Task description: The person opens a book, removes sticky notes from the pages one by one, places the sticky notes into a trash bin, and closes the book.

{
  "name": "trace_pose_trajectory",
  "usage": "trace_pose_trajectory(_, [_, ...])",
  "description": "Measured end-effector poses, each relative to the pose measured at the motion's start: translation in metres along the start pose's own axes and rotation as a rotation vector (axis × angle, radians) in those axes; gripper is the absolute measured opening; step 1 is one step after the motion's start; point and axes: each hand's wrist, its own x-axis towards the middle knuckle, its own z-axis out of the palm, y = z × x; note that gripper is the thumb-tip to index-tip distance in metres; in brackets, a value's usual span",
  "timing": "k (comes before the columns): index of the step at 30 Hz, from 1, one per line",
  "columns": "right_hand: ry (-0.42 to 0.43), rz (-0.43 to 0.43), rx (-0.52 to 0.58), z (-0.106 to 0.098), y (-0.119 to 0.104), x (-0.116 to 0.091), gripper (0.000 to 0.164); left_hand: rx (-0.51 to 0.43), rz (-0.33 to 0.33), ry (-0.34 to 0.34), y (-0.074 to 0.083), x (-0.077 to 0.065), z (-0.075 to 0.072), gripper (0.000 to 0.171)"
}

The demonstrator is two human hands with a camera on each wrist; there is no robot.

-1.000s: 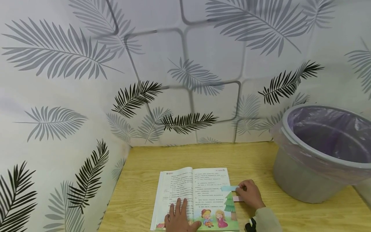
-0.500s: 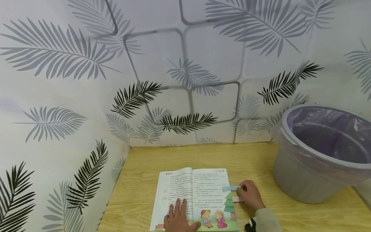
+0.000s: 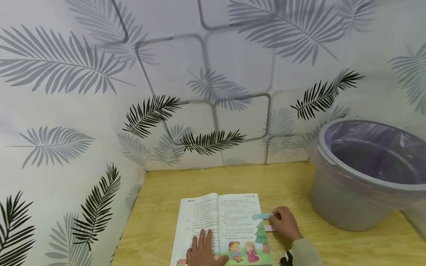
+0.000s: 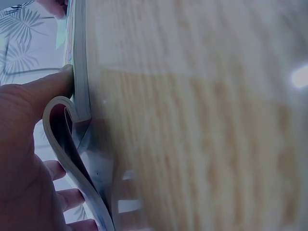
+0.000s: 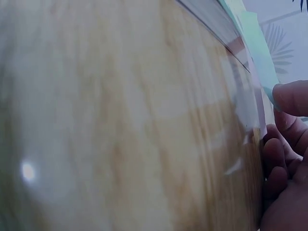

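An open book (image 3: 234, 221) with printed text and a cartoon picture lies on the wooden table. My left hand (image 3: 203, 253) rests on its lower left page, fingers spread and thumb across the fold; in the left wrist view the thumb presses the pages beside the curved spine. Beyond the right page edge, my right hand (image 3: 287, 223) pinches the outer end of a light blue paper strip (image 3: 261, 216), whose other end lies over the page. Thumb and forefinger hold this strip (image 5: 260, 48) in the right wrist view. Below it a pink strip (image 3: 270, 228) sticks out from the book.
A grey bin (image 3: 349, 199) with a purple plastic liner stands on the table at the right. Behind and to the left are walls (image 3: 239, 66) covered with a leaf pattern. A small black item (image 3: 286, 258) sits by the right sleeve.
The head view has shifted slightly. Both hands keep nearly the same places on and beside the book. The blue strip, held throughout, bowed slightly half a second ago and looks straighter now.
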Motion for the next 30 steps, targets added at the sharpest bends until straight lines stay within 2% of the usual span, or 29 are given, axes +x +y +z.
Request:
trace_pose_trajectory(4, [-0.005, -0.003, 0.003, 0.003, 0.001, 0.000, 0.009, 0.003, -0.007, 0.026, -0.003, -0.001, 0.003, 0.104])
trace_pose_trajectory(9, [0.016, -0.008, 0.003, 0.005, 0.002, -0.001, 0.008, -0.002, -0.014, 0.016, -0.004, -0.001, 0.007, 0.106])
trace_pose_trajectory(16, [0.041, -0.017, 0.013, 0.002, 0.003, -0.002, 0.008, -0.005, 0.002, 0.056, -0.002, 0.001, 0.008, 0.105])
trace_pose_trajectory(19, [0.043, -0.020, 0.026, 0.001, 0.003, -0.003, 0.008, 0.008, 0.005, 0.053, -0.002, 0.002, 0.009, 0.104])
trace_pose_trajectory(23, [0.018, 0.013, 0.030, -0.001, 0.003, -0.005, 0.009, 0.008, 0.005, 0.041, -0.003, 0.001, 0.011, 0.105])
trace_pose_trajectory(30, [-0.021, 0.072, 0.057, -0.004, 0.001, -0.004, 0.016, 0.036, 0.004, 0.061, -0.004, 0.001, 0.012, 0.103])
